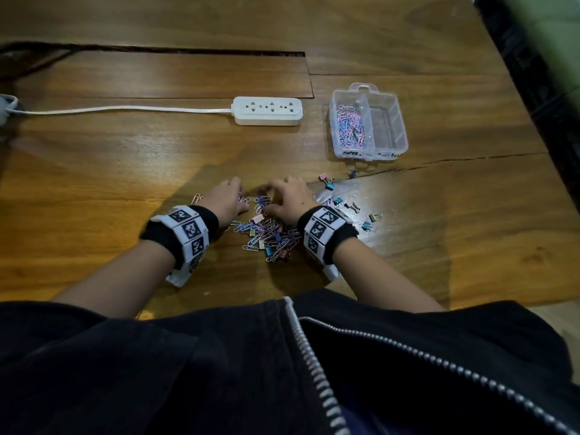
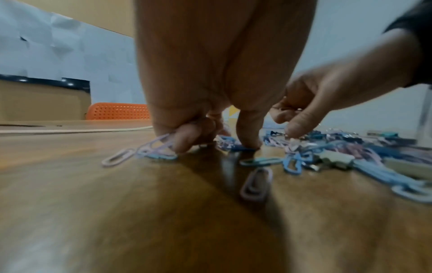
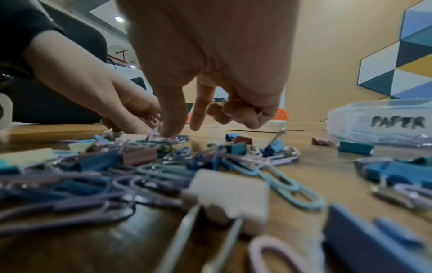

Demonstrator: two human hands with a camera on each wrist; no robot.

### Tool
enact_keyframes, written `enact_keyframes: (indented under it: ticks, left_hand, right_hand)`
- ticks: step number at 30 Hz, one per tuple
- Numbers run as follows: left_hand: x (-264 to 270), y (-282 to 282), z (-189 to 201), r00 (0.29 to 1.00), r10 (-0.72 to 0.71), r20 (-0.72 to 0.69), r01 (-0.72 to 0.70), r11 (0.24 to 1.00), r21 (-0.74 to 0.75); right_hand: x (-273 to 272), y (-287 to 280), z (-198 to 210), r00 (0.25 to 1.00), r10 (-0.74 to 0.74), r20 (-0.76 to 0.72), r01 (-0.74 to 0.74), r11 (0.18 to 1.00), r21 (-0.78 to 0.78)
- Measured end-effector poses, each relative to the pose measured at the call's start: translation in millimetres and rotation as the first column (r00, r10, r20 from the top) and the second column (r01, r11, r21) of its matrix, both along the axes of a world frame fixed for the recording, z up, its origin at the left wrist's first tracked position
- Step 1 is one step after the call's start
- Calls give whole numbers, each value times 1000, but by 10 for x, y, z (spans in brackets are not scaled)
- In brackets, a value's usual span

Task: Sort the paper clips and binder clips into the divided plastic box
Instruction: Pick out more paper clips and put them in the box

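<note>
Mixed pile (image 1: 270, 235) of pastel paper clips and small binder clips sits on the wood surface (image 1: 439, 233) right in front of the person, between both wrists. Paper clips are pink, lilac and light blue wire loops; binder clips are blue, teal, pink and cream bodies with silver wire handles. A few stray binder clips (image 1: 328, 183) lie scattered to the right of the pile, toward the box.

Divided plastic box (image 1: 396, 103): clear, lid off, two compartments, far right on the surface, well apart from the pile. Left compartment holds a heap of sorted paper clips (image 1: 350, 124); right compartment looks bare. Black marker on the front wall reads "PAPER" in the right wrist view (image 3: 398, 122); the second label is not legible.

Left hand (image 1: 226, 197): fingers curled, gripping a bunch of lilac/blue paper clips (image 2: 153, 149) against the surface, thumb tip pressing another clip. Right hand (image 1: 290, 196): thumb and index pointing down onto clips at the far edge of the pile, other fingers curled in on what look like clips; actual pinch is blurred.

White three-outlet power strip (image 1: 267, 110) with its cord (image 1: 125, 108) running left lies behind the hands, left of the box. Both wrists wear black bands with square-marker tags (image 1: 188, 229). Black zip jacket (image 1: 282, 372) fills the lower head view.
</note>
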State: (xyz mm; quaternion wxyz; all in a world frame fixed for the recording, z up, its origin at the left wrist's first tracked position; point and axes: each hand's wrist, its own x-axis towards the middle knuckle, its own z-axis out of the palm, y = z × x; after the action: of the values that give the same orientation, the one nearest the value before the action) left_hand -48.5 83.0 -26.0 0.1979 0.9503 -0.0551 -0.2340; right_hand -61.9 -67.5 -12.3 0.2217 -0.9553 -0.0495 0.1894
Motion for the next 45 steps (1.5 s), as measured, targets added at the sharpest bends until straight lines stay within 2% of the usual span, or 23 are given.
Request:
enact_keyframes:
  ticks: [3, 6, 8, 9, 10, 12, 14, 16, 19, 22, 24, 26, 27, 29, 30, 32, 34, 36, 39, 40, 42, 43, 45]
  left_hand:
    - [-101, -62, 16, 996, -79, 43, 75, 995, 70]
    - [-158, -92, 30, 991, -119, 61, 115, 992, 59]
    - [-144, -80, 46, 999, -27, 32, 29, 997, -76]
    - [-117, -59, 56, 997, 82, -14, -83, 977, -197]
    - [-84, -32, 71, 975, 203, -91, -222, 917, -332]
    - [6, 40, 111, 891, 371, -260, -453, 728, -515]
    - [91, 125, 155, 818, 430, -382, -575, 581, -576]
    - [145, 189, 190, 765, 445, -466, -644, 502, -578]
    - [132, 226, 225, 738, 413, -533, -671, 525, -523]
    - [89, 235, 210, 738, 414, -533, -664, 587, -463]
    - [61, 215, 166, 798, 388, -461, -577, 714, -397]
    - [16, 190, 134, 922, 290, -258, -351, 906, -235]
    - [-3, 171, 123, 961, 229, -153, -251, 957, -148]
    - [-25, 132, 91, 992, 125, -16, -125, 992, -16]
    - [-28, 111, 73, 996, 88, 17, -88, 996, 23]
    - [-38, 78, 36, 999, 37, 29, -38, 997, 61]
    - [-78, 44, -6, 1000, -4, 17, 3, 998, 65]
    - [-148, -4, -25, 998, -55, 5, 55, 996, 66]
    - [-194, -40, -20, 996, -87, 10, 87, 996, 38]
    - [-185, -43, -4, 998, -60, 7, 60, 998, -8]
    - [-121, -17, 23, 991, 117, -70, -129, 968, -214]
    - [-86, 12, 39, 951, 249, -184, -303, 872, -383]
    - [-32, 83, 105, 808, 368, -460, -589, 530, -610]
  right_hand:
    - [11, 72, -17, 999, 39, -32, -39, 999, -8]
    - [24, 107, -12, 995, 88, -34, -89, 996, -11]
    - [27, 111, -3, 993, 99, -65, -100, 995, -4]
    - [23, 108, -1, 992, 94, -83, -94, 996, 5]
    - [14, 105, 2, 992, 93, -88, -92, 996, 12]
    - [-7, 87, -10, 992, 112, -56, -111, 994, 22]
    - [-35, 64, -22, 991, 128, -28, -127, 991, 32]
    - [-50, 36, -52, 993, 115, -36, -113, 992, 65]
    - [-59, -29, -107, 996, 84, -42, -80, 992, 103]
    - [-57, -99, -91, 997, -65, -49, 74, 973, 220]
    - [-53, -154, -37, 956, -221, -193, 285, 857, 429]
    - [-60, -198, 33, 852, -279, -443, 516, 583, 627]
    - [-65, -210, 68, 791, -254, -557, 609, 423, 671]
    - [-84, -227, 127, 703, -183, -687, 711, 200, 674]
    - [-88, -228, 138, 682, -152, -715, 731, 142, 668]
    - [-79, -219, 145, 662, -127, -738, 749, 95, 656]
    - [-63, -190, 135, 678, -173, -714, 735, 178, 654]
    - [-45, -143, 99, 751, -246, -613, 652, 419, 631]
    - [-26, -44, 41, 924, -214, -318, 346, 823, 451]
    - [-28, -13, 36, 963, -159, -218, 228, 912, 342]
    - [-21, 23, -6, 994, -41, -101, 54, 989, 138]
    - [-16, 37, -10, 997, 3, -77, 3, 996, 84]
    - [-21, 73, -18, 995, 86, -57, -85, 996, 22]
